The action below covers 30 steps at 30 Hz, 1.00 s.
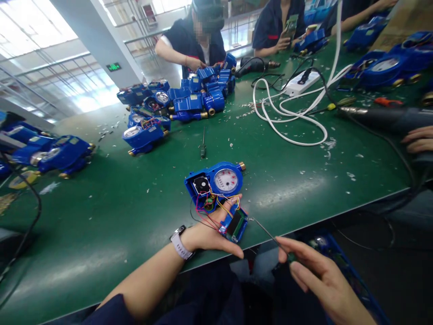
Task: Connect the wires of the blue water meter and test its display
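Observation:
In front of me a blue water meter (215, 170) lies on the green table, its round white dial (226, 181) facing up and its square compartment uncovered. Red, yellow and dark wires (203, 211) run from that compartment to a small blue cover (241, 229) with a circuit board in it. My left hand (210, 235) holds this cover near the table edge, thumb stretched out beside it. Between the fingers of my right hand (316, 267) is a screwdriver (270, 235), its handle mostly hidden. The screwdriver's tip is at the cover's right side, with what looks like a small screw there.
A second screwdriver (203, 150) lies beyond the meter. Blue meters are piled at the back (189, 101) and left (64, 153). A white cable (297, 143), a power strip (301, 83) and a heat gun (375, 116) lie to the right. Co-workers (206, 45) sit opposite.

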Tool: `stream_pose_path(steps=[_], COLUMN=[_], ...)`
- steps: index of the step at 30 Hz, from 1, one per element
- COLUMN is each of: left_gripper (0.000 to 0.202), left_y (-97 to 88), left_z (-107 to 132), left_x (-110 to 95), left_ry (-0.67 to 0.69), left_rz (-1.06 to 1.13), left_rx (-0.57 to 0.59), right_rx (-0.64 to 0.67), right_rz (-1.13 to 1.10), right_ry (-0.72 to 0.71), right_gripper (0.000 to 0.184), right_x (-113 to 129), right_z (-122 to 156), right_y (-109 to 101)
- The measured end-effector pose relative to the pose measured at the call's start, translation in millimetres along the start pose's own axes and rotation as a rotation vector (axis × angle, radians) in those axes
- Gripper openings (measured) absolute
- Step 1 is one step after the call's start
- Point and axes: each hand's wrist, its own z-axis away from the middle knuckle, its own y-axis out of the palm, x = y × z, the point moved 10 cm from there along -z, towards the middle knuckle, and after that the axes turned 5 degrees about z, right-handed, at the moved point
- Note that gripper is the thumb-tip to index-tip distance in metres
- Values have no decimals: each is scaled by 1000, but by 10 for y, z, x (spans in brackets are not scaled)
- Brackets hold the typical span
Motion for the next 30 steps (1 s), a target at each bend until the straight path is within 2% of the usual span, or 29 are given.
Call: stream_pose_path(steps=[6,11,15,22,27,30], left_gripper=[121,107,98,111,97,95], left_y=[46,39,31,127,130,158], left_z=[109,156,156,166,184,202], left_x=[-77,-72,-46,-50,-59,-85], left_ry=[112,113,82,68,66,55], left_rz=[101,189,191,396,473,515], left_rx=[158,204,207,280,289,344], right_rx=[28,78,80,122,124,131], right_rz=[334,477,544,628,660,659], right_ry=[-182,-366,-458,-488,-525,-542], right_gripper=[26,37,44,36,34,36], right_x=[510,782,893,969,1001,1016], right_z=[28,118,150,132,136,132], right_y=[75,287,408,516,545,544])
